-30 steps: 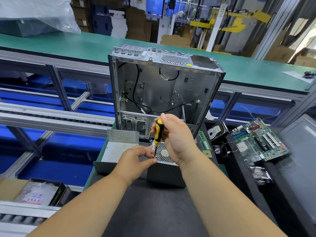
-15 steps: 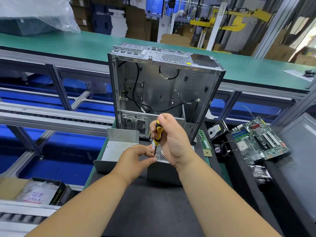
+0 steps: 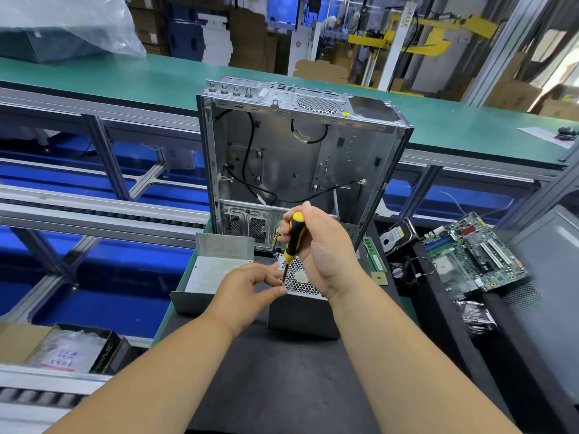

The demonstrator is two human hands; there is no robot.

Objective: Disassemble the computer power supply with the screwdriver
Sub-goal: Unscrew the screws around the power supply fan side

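The grey power supply (image 3: 302,313) stands on the black mat, its perforated fan grille facing up. My right hand (image 3: 326,249) grips a yellow-and-black screwdriver (image 3: 293,234) held upright, its tip down at the grille's left edge. My left hand (image 3: 250,288) pinches at the shaft near the tip and rests against the power supply's left corner. The tip and any screw under it are too small to make out.
An empty metal computer case (image 3: 300,161) stands upright just behind. A loose grey metal cover (image 3: 216,270) lies left of the power supply. To the right lie a RAM stick (image 3: 374,256), a hard drive (image 3: 396,236), a small fan (image 3: 402,272) and a motherboard (image 3: 473,253). A green conveyor (image 3: 125,78) runs behind.
The view has shifted slightly. My right hand has turned a little on the screwdriver handle; my left hand stays at the shaft.
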